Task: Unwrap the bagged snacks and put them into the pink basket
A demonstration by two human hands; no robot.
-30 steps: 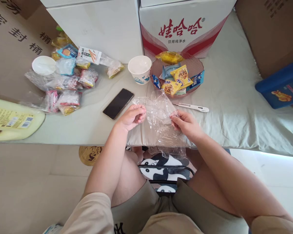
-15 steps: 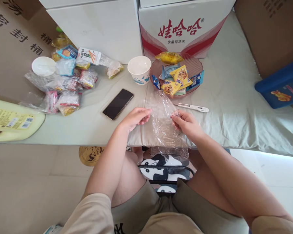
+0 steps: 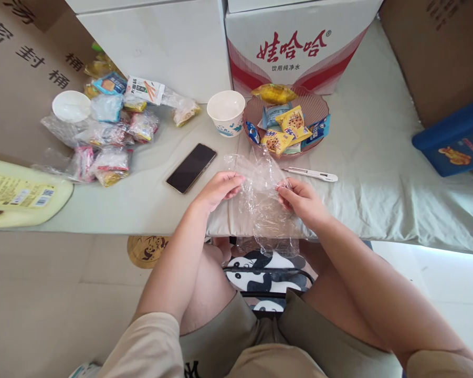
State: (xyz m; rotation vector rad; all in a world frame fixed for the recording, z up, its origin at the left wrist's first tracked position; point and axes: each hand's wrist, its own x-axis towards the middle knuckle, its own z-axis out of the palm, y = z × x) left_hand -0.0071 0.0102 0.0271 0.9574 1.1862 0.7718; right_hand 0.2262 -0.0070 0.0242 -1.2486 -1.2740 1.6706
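Both my hands grip a clear plastic bag (image 3: pixel 262 202) over the near edge of the cloth-covered table (image 3: pixel 378 173). My left hand (image 3: pixel 219 188) pinches the bag's left side, fingers curled. My right hand (image 3: pixel 301 199) pinches its right side near the top. The bag's lower end hangs past the table edge above my lap. Just beyond the bag stands a pink bowl (image 3: pixel 285 123) with several wrapped snacks.
A black phone (image 3: pixel 191 167) lies left of my hands, and a white pen-like tool (image 3: pixel 311 174) lies to the right. A paper cup (image 3: pixel 226 112) stands by the bowl. Bagged snacks (image 3: pixel 110 131) pile at the left, with a second cup (image 3: pixel 71 106). Boxes line the back.
My left hand slid to the right along the bag, closer to my right hand. The bag bunched narrower and its top shifted slightly.
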